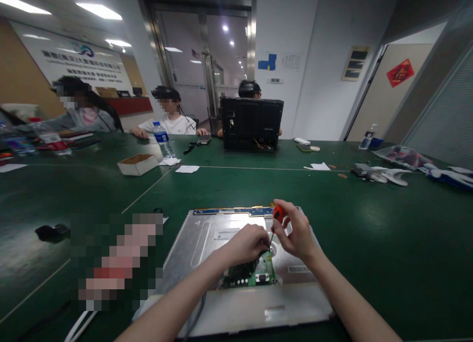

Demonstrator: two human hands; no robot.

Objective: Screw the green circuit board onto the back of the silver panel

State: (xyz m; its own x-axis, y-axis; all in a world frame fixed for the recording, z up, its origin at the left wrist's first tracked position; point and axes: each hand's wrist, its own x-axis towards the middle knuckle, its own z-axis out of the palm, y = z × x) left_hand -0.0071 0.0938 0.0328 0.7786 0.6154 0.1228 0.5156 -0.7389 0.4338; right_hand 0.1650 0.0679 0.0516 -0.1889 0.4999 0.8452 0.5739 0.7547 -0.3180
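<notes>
A flat metal display panel (185, 263) lies back side up on the table in front of me. A green circuit board (265, 267) sits on its middle, and a narrow blue board (229, 212) runs along its far edge. My right hand (295, 231) is closed around a screwdriver with a red and black handle (278, 214); its thin shaft points down at the green board's upper corner. Close to the tip, my left hand (248, 242) rests over the board with fingers pinched together. Whatever those fingers hold, if anything, is hidden.
A blurred-out item (125, 256) with white cords lies left of the panel. Farther off are an open white box (138, 164), a water bottle (162, 139), an upright black monitor housing (253, 124) and white gloves (388, 174). Several people sit across the green table (388, 243).
</notes>
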